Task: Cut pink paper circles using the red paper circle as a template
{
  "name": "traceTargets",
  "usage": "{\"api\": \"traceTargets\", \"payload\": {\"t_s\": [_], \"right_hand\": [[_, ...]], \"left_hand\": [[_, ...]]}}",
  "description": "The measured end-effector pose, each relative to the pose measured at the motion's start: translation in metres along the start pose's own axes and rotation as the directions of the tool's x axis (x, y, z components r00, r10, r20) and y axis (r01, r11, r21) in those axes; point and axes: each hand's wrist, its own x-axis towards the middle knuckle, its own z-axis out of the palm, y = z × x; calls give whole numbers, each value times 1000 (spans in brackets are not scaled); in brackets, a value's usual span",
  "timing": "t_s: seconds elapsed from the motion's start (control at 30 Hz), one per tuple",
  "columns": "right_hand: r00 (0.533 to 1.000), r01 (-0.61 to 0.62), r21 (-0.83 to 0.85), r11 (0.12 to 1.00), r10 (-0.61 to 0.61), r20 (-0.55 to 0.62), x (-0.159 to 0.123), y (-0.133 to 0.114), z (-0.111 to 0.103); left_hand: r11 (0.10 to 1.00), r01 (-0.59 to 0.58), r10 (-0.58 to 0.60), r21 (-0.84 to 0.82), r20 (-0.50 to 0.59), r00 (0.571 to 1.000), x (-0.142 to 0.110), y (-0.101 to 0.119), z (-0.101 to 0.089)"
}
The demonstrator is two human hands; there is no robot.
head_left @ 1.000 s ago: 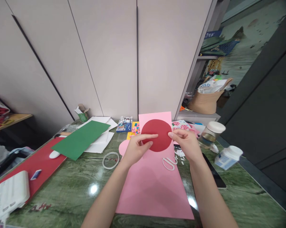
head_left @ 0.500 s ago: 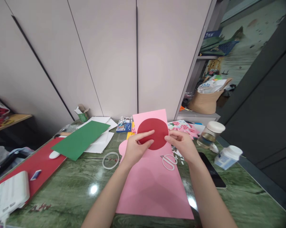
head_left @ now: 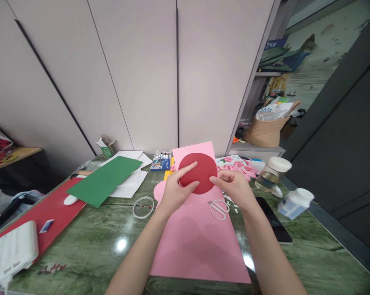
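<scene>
A green marbled table (head_left: pixel 95 246) is being bordered on the far side by pale cabinets (head_left: pixel 135 73). Above the far end of a large pink sheet (head_left: pixel 200 246), a red disc (head_left: pixel 205 170) is being held against a pink card (head_left: pixel 208 148), gripped at left by the left hand (head_left: pixel 175 191), pinched at right by the right hand (head_left: pixel 236 185).

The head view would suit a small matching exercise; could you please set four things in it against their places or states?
1. red disc
2. scissors
3. green sheet
4. dark tablet

A. overlapping white papers
B. right of the right forearm
C. touched by left hand and right hand
D. lying on the large pink sheet

Pairs: 1-C, 2-D, 3-A, 4-B
</scene>
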Motion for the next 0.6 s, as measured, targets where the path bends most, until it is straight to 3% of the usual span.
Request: {"api": "traceTargets", "payload": {"t_s": [0.33, 0.4, 0.43, 0.47, 0.5, 0.53, 0.6], "right_hand": [[999, 1, -13, 1000, -1, 43, 6, -1, -11], [999, -28, -114, 993, 32, 34, 7, 2, -20], [997, -51, -255, 966, 66, 51, 7, 5, -25], [988, -77, -441, 894, 128, 87, 7, 9, -29], [968, -95, -633, 769, 218, 120, 7, 14, -32], [931, -93, -802, 590, 338, 140, 8, 19, -34], [870, -117, -904, 411, 482, 106, 12, 34, -31]], "left_hand": [[999, 28, -30, -22, -104, 994, 3, -4, -7], [996, 45, -55, -76, -127, 990, 3, -5, -10], [991, 58, -74, -120, -136, 988, 4, -7, -11], [982, 71, -97, -174, -144, 985, 5, -8, -12], [968, 84, -122, -236, -154, 980, 6, -10, -13], [948, 95, -149, -303, -161, 976, 7, -12, -13], [901, 109, -197, -421, -172, 965, 9, -16, -13]]}}
